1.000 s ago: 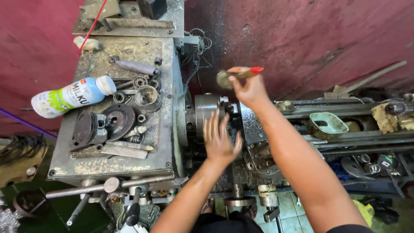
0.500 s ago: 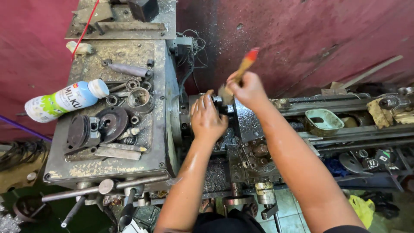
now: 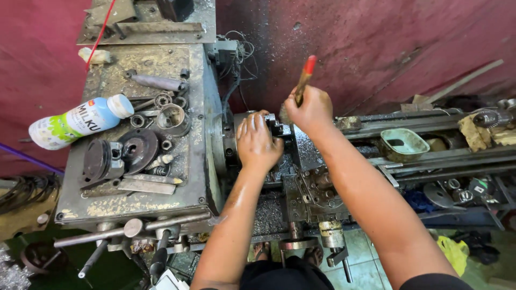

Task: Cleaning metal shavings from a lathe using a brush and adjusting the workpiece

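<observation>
On the far left a white bottle [image 3: 78,122] lay on the headstock [image 3: 199,161]. We spread our left hand [image 3: 258,140] flat over the chuck [image 3: 228,142]; just right, our right hand [image 3: 310,110] gripped a brush [image 3: 304,80], handle pointing far, bristles nearest the chuck.

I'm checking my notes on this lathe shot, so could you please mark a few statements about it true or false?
1. The right hand holds a brush with a red-tipped handle. True.
2. The left hand rests on the chuck. True.
3. The bottle stands upright on the floor. False: it lies on its side on the headstock.
4. The green tray sits left of the hands. False: it sits to their right, on the bed.
5. The left hand holds a wrench. False: it holds no tool.
</observation>
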